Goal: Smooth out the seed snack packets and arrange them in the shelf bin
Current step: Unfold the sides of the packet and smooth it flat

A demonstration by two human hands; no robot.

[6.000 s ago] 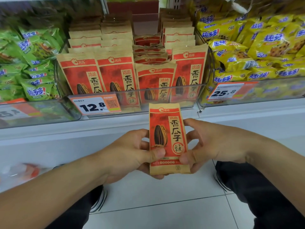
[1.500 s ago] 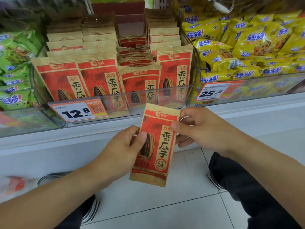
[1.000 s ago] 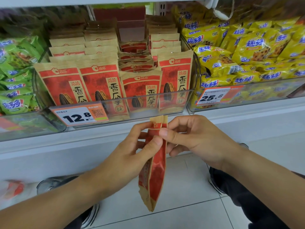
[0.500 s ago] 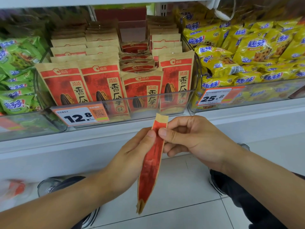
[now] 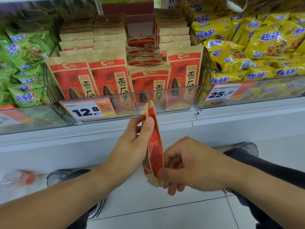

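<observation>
Leftmost, green snack bags [image 5: 21, 66] are seen piled in a clear bin, with a blurred red-and-white object [image 5: 24, 178] low on the floor beneath. Next, the middle shelf bin [image 5: 165, 96] is noted: a clear-fronted tray in which red-and-tan seed packets [image 5: 107, 76] are stood upright in rows, front faces outward, while a few packets in the third column [image 5: 143, 55] are lying flatter and lower than their neighbours. An orange price tag [image 5: 90, 110] reading 12.8 is fixed to the bin's front lip at the left. Below the bin, in front of the white shelf edge [image 5: 231, 116], one seed packet [image 5: 155, 149] is held edge-on to the camera, upright and slightly bowed, well clear of the bin and not touching it. Its top is pinched by the left hand [image 5: 132, 146], thumb pressed on the near face and fingers curled behind. Its bottom corner is pinched by the right hand [image 5: 189, 166], fingers curled under and knuckles turned upward. Both forearms are angled in from the lower corners. Dark trouser legs and grey shoes [image 5: 245, 148] are visible over the tiled floor. Rightmost, yellow snack bags [image 5: 255, 47] are heaped in another clear bin carrying a 25.8 tag [image 5: 222, 93].
</observation>
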